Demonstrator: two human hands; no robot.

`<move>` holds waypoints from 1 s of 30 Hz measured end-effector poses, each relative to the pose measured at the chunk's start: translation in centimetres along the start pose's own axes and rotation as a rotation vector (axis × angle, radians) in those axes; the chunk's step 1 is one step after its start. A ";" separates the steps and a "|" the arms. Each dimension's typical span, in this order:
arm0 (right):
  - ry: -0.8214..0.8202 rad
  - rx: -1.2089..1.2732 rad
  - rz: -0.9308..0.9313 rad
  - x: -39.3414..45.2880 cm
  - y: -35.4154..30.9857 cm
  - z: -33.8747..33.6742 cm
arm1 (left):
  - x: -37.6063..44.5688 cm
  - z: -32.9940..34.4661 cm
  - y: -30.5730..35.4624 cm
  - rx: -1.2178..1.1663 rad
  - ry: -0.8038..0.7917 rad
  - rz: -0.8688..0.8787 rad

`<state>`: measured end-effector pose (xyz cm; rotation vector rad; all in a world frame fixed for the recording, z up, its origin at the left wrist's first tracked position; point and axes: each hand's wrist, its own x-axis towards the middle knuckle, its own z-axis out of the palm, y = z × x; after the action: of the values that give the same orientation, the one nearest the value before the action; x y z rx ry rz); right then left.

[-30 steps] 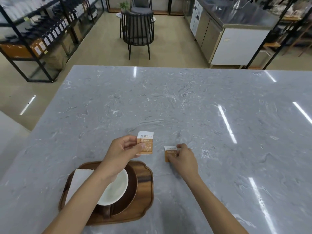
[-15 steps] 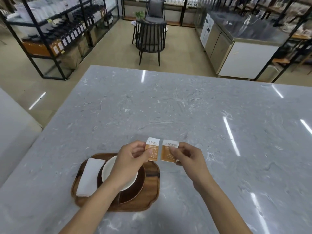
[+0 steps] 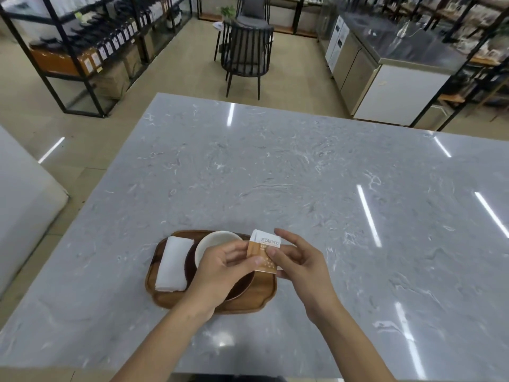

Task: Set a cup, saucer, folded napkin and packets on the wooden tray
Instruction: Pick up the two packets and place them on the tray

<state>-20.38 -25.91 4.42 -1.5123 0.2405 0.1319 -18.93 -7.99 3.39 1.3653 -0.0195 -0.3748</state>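
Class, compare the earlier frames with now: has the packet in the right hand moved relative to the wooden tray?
Yes. The right hand has carried its packet leftward, from the marble table beside the wooden tray to over its right edge.

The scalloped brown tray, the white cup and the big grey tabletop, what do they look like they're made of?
The scalloped brown tray looks like wood with a smooth satin finish: warm grain shows along its rim. The white cup seems glazed ceramic, matte-looking and even, though stoneware or melamine can't be ruled out. The grey tabletop looks like polished marble or quartz: pale veining and sharp ceiling-light reflections.
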 end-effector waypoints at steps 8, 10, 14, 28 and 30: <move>0.096 0.061 0.050 -3.7 1.2 -0.5 | -2.9 1.5 -2.1 -0.051 0.043 -0.024; 0.095 0.068 0.065 -4.2 1.6 -1.0 | -3.6 2.8 -3.0 -0.054 0.155 -0.042; 0.053 0.065 0.085 -4.1 2.3 -2.7 | -4.4 5.5 -5.0 -0.071 0.307 -0.020; -0.178 -0.099 0.192 3.9 6.0 -7.9 | -2.6 11.2 -11.1 0.276 0.717 0.161; -0.205 -0.109 0.195 5.0 6.3 -7.7 | -2.6 11.3 -11.8 0.560 0.770 0.205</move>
<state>-17.54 -33.55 -3.17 -1.5689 0.2182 0.4593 -26.96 -19.86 -4.97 1.9667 0.3946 0.3761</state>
